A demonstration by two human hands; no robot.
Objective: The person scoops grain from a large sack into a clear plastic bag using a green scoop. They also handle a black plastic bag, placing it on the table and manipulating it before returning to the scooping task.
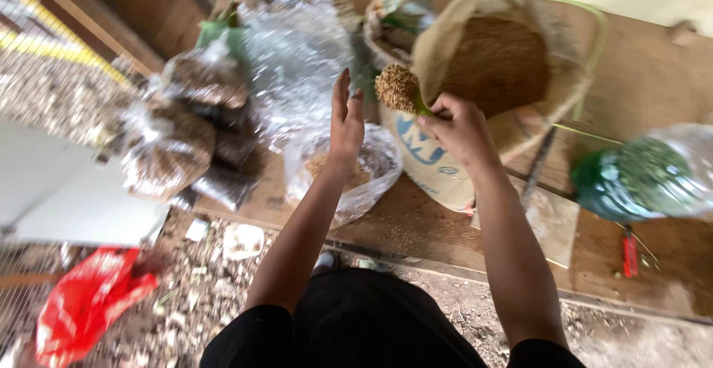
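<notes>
- I saw the right hand (460,126) clamped on a heaped scoop (397,88), just right of the flat, spread left hand (346,119).
- The clear bag (371,167) lay directly below both.

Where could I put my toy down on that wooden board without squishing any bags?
Bare board shows at the right, between the open sack and the green-filled bag. A strip lies below the sack's front edge. The left side is crowded with clear bags.
</notes>
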